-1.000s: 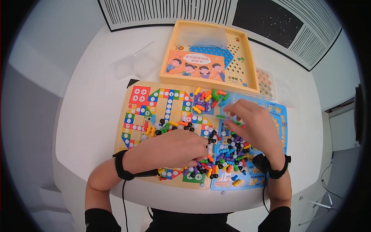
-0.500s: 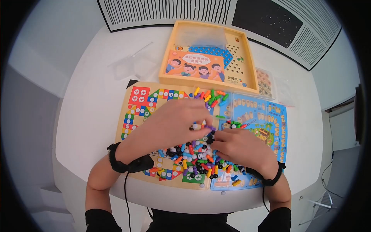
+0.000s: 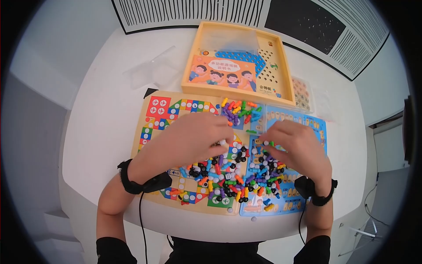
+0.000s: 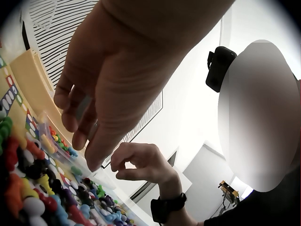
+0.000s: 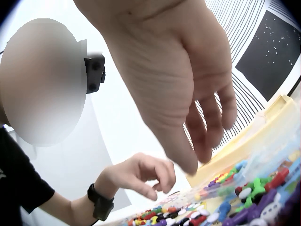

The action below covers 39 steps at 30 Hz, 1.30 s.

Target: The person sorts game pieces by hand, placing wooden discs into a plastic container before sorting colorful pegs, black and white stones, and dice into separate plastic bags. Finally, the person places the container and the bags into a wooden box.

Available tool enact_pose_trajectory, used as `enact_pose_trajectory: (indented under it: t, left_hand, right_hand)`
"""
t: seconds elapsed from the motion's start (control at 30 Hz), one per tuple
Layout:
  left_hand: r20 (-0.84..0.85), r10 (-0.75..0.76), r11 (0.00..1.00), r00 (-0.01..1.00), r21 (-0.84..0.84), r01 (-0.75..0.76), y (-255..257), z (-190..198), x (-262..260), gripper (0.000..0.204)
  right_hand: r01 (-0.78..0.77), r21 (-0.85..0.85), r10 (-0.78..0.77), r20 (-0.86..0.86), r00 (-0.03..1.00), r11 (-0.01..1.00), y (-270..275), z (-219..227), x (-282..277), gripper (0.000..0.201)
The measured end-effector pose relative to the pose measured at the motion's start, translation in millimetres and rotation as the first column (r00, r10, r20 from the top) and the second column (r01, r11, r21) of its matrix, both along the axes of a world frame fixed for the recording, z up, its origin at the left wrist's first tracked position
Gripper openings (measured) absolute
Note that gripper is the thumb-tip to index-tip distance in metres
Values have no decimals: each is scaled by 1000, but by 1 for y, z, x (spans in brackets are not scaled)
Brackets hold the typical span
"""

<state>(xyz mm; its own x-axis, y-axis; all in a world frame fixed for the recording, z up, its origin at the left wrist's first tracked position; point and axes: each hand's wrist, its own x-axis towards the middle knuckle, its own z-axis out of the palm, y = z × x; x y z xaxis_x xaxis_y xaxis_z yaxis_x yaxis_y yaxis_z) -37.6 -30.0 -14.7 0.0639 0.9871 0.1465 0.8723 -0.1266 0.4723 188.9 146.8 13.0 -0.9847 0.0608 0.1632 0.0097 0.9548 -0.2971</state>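
the left hand (image 3: 193, 134) hangs palm down over the beige printed board (image 3: 159, 105), its fingers loosely bent and its thumb held a little apart from them; a gap shows between thumb and fingers in the right wrist view, with no piece gripped there; a pale ball (image 3: 223, 144) shows just by its fingertips, though whether they touch is hard to tell; the right hand (image 3: 299, 143) hovers over the blue printed board (image 3: 319, 145), fingers curved softly, thumb set apart from the forefinger, nothing seen pinched between them; below and between the two hands lies the heap of mixed pegs and balls (image 3: 239, 178), spread across both boards, with a white die (image 3: 228, 176) among it; past the hands, near the seam of the boards, sits a clear container (image 3: 262, 123) with coloured pegs (image 3: 235, 116) inside, purple, orange, green, red and blue;

behind it stands a wooden tray (image 3: 237, 96), bearing an orange booklet (image 3: 222, 75) and a blue perforated sheet (image 3: 260, 61); a clear case of round discs (image 3: 301, 94) lies just beside its right wall, and clear plastic (image 3: 154, 70) lies to its left; the left hand and forearm block part of the beige board from the head view.
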Motion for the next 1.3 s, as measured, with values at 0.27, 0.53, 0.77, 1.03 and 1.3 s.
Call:
enact_pose_trajectory:
  t: [0.27, 0.53, 0.77, 1.03, 1.3]
  left_hand:
    - [19, -372, 916, 928, -155, 371, -9, -16, 42, 26]
    - [-62, -335, 932, 940, -164, 322, -7, -17, 37, 23]
    - [-142, -151, 984, 978, -119, 134, -8, -23, 29, 21]
    - [-57, -213, 965, 975, -170, 200, -9, -15, 24, 21]
    - [-83, -236, 962, 968, -158, 221, -9, -24, 23, 18]
  right_hand:
    - [-128, -55, 139, 322, 937, 990, -18, -15, 8, 29]
    - [-158, 34, 139, 329, 934, 987, -22, -18, 3, 22]
    - [182, 37, -162, -307, 938, 983, -12, -10, -12, 22]
    - [-246, -118, 262, 151, 953, 962, -20, -10, 1, 22]
    - [-310, -102, 325, 222, 919, 945, -44, -37, -3, 19]
